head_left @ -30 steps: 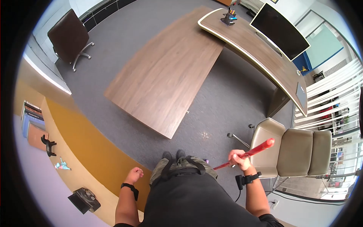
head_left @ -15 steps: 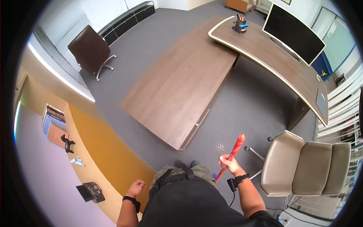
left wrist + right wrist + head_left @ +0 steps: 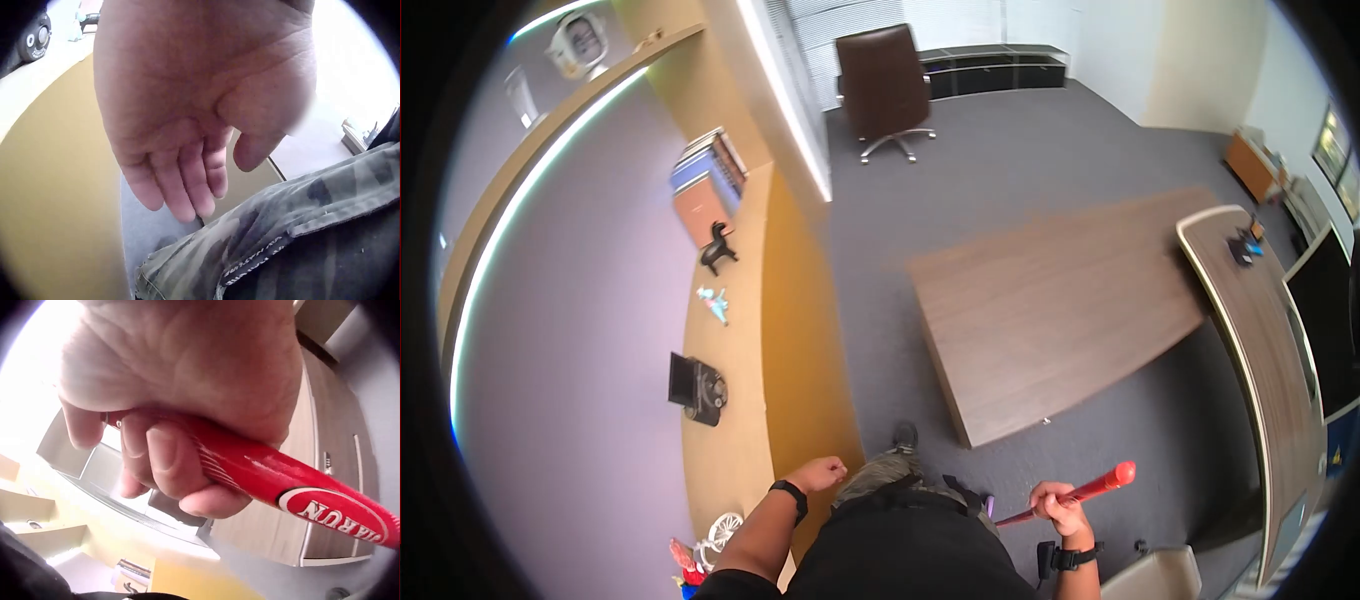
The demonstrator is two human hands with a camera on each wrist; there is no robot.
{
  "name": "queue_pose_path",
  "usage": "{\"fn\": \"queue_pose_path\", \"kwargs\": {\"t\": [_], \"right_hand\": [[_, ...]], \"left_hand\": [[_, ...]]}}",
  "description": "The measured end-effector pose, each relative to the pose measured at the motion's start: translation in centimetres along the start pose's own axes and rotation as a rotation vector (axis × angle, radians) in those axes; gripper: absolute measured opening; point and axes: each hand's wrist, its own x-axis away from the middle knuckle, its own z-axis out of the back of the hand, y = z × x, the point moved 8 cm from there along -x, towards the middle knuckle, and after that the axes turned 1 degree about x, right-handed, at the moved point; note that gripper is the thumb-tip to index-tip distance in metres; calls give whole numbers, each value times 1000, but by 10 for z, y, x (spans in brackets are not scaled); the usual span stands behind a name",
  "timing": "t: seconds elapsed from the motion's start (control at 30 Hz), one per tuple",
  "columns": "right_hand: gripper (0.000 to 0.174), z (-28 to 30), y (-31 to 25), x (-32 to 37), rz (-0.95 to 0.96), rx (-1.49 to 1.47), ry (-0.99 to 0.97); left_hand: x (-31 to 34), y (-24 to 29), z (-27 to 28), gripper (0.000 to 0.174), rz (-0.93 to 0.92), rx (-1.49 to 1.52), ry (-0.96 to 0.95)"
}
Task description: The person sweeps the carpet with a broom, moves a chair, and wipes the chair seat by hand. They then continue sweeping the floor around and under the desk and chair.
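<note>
The right hand (image 3: 1061, 507) grips a long red rod (image 3: 1103, 484) near its thick end, which points right and slightly up in the head view. In the right wrist view the fingers curl round the red handle (image 3: 275, 472), which bears white lettering in an oval. The left hand (image 3: 818, 474) hangs by the yellow front of the shelf unit. Seen in the left wrist view, the left hand (image 3: 200, 106) holds nothing, its fingers loosely bent.
A wooden desk (image 3: 1060, 310) stands ahead, joined to a curved desk (image 3: 1250, 330) at the right. On the left shelf (image 3: 740, 380) are books (image 3: 710, 185), a black figurine (image 3: 718, 248) and a camera-like object (image 3: 703, 388). A brown chair (image 3: 885, 85) stands further back; a beige chair (image 3: 1155, 580) is near the right hand.
The head view has turned left, so the desk and chairs appear further right and more shelf shows. The rod has tilted from steep to nearly level, still gripped by the right hand.
</note>
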Motion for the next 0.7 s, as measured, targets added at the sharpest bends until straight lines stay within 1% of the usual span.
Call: {"fn": "queue_pose_path", "kwargs": {"t": [0.03,0.07,0.1,0.17,0.27,0.37,0.4,0.5,0.53,0.6,0.67,0.7], "right_hand": [[60,-5,-10,-10,8,35,-37],[60,-11,-18,-20,6,45,-66],[62,-17,-27,-29,24,78,-92],[67,-28,-43,-50,51,133,-159],[67,-51,-69,-83,63,141,-233],[66,-70,-80,-116,47,162,-314],[66,-77,-86,-128,44,168,-316],[64,-116,-103,-160,39,213,-420],[64,-124,-108,-172,40,220,-406],[62,-144,-114,-194,15,219,-487],[59,-158,-122,-217,24,229,-502],[59,-167,-131,-229,47,223,-491]], "left_hand": [[7,11,4,28,4,-44,14],[11,17,8,27,8,-90,26],[7,12,12,27,15,-69,45],[-2,8,18,28,-42,48,48],[-9,21,41,29,-71,80,128],[-19,42,66,30,-113,71,174],[-23,47,75,30,-115,78,174],[-39,55,100,26,-100,49,150],[-45,59,111,28,-146,29,166],[-60,70,132,30,-222,-5,159],[-74,67,152,30,-181,-25,160],[-80,71,163,31,-199,-48,165]]}}
